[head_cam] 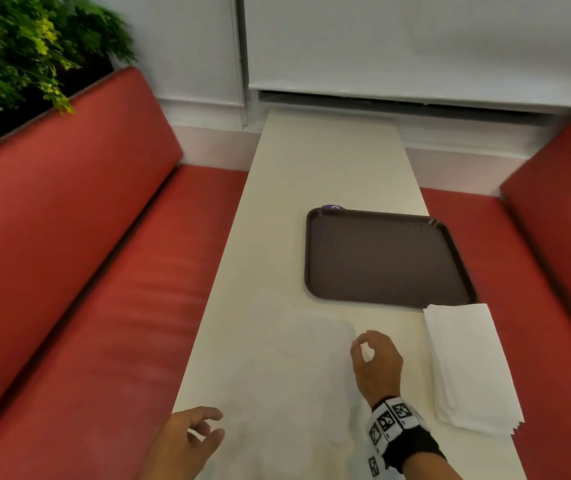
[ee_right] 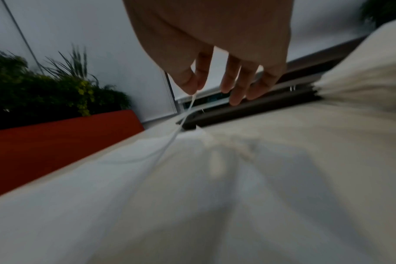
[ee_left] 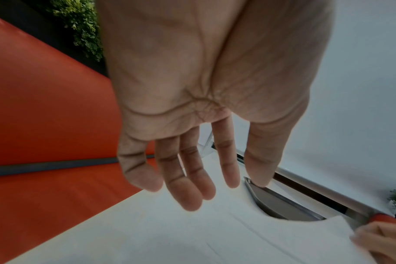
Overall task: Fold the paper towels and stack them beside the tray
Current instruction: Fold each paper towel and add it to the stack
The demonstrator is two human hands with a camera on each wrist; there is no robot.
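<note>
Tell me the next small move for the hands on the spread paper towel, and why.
Probably carry the right hand, which pinches the far corner of the white paper towel, toward the near edge to fold it, with the open left hand steadying: the towel lies unfolded on the white table.

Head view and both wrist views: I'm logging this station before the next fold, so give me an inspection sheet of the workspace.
Surface: long white table between the benches.
Job's things: loose paper towel spread flat near the front edge; stack of paper towels at the right edge, just in front of the brown tray, which holds nothing.
Clutter: small purple item behind the tray's far rim.
Hands: right hand pinches the loose towel's corner; left hand hovers with relaxed fingers, holding nothing.
Cables: nothing seen.
Surroundings: red benches on both sides, green plants, white blind.
</note>
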